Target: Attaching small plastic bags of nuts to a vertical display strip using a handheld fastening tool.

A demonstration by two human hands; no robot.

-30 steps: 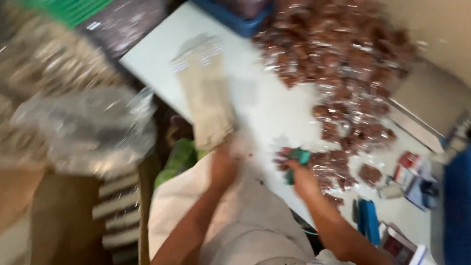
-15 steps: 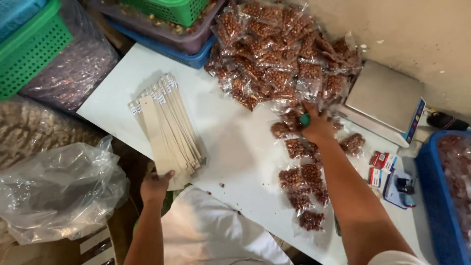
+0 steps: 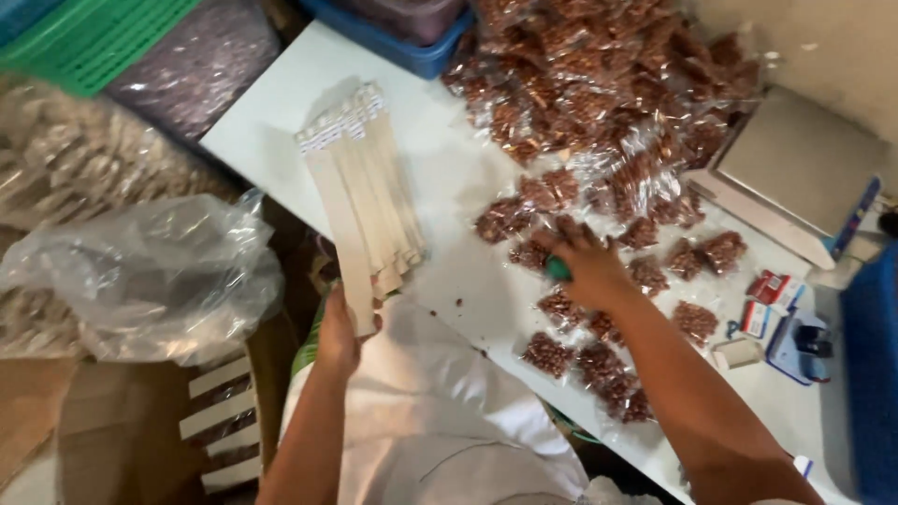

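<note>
My left hand (image 3: 339,334) grips the near end of a long tan card strip (image 3: 342,245), at the edge of a fanned stack of such strips (image 3: 374,187) lying on the white table (image 3: 449,178). My right hand (image 3: 587,266) rests palm down among small clear packets of brown nuts (image 3: 561,309) and closes on a small green object (image 3: 557,269), mostly hidden under the fingers. A big heap of the same nut packets (image 3: 599,84) fills the table's far side.
A grey weighing scale (image 3: 795,168) stands at the right. Small red-and-white boxes (image 3: 767,290) and a blue tool (image 3: 800,341) lie near it. Crumpled clear plastic bags (image 3: 140,271) and cardboard sit at the left, green and blue crates (image 3: 94,37) at the back.
My right hand has drawn back from the far heap toward the loose packets nearer me. My left hand has closed on the near end of a strip.
</note>
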